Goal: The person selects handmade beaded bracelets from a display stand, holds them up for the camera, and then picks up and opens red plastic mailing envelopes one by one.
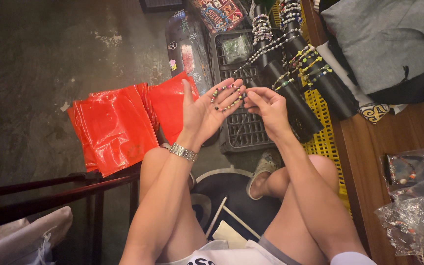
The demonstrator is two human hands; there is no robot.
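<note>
Dark concrete floor (40, 64) is filling the upper left of the head view, and a pile of red plastic bags (116, 125) is lying on it. Near the middle, a person is sitting with bare knees up and is holding both hands over a dark plastic crate (244, 130). His or her left hand (204, 110) is turning palm up with the fingers spread, and a beaded bracelet (226, 96) is stretching around these fingers, with small green, yellow and pink beads on it. A metal wristwatch (183, 152) is sitting on the left wrist. Just beside, the right hand (267, 104) is curling, and its fingertips are pinching one end of the bracelet near the left fingertips. Behind the hands, several black cylinders (295, 73) are leaning over a yellow crate (322, 142), and many more beaded bracelets are hanging around them. At the right side, a brown wooden table (369, 162) is carrying clear plastic bags (413, 201) with small beaded things inside, and grey cloth (388, 39) is lying above. A dark red metal rail (50, 189) is crossing the lower left corner.
</note>
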